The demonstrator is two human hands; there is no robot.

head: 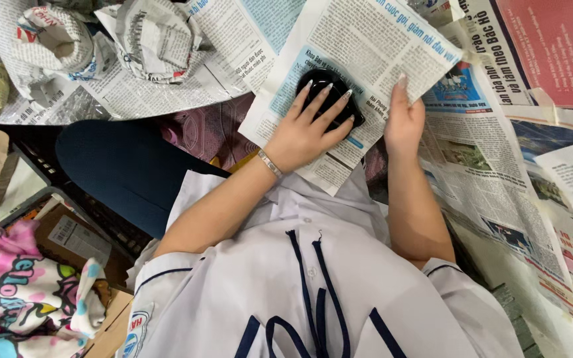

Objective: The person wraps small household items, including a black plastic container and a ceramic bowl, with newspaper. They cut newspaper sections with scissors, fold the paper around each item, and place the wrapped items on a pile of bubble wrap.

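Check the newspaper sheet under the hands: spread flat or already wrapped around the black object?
Spread flat. The sheet lies open, with the black object uncovered on top under the left hand.

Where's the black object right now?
In the head view, upper centre, the black object lies on a sheet of newspaper under the left hand, with the right hand just beside it at the sheet's edge.

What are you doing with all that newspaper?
A person in a white shirt presses the left hand on a small black object lying in the middle of a newspaper sheet. The right hand rests flat on the same sheet, beside the object. More newspaper pages lie spread around, and crumpled newspaper bundles sit farther off.
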